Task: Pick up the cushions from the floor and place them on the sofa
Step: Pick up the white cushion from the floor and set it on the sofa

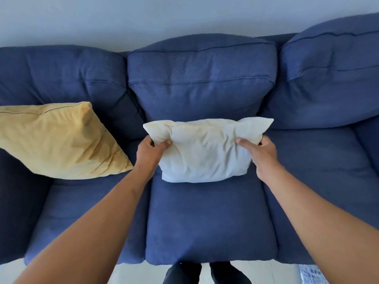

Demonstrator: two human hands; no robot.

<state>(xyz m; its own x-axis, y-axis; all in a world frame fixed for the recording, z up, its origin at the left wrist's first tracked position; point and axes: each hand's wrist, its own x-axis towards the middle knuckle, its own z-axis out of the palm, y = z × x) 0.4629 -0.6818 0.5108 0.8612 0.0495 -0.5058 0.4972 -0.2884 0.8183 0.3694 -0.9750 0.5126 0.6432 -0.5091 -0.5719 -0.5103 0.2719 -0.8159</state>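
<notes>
A white cushion (205,150) stands upright on the middle seat of the blue sofa (209,222), close to the back cushion. My left hand (150,152) pinches its upper left corner and my right hand (261,152) grips its upper right corner. A yellow cushion (59,140) leans on the left seat of the sofa, apart from both hands.
The sofa's right seat (320,181) is bare. A pale wall (143,17) rises behind the sofa. Below the front edge I see pale floor (143,273), my dark legs (205,273), and a patterned rug corner (311,273) at the bottom right.
</notes>
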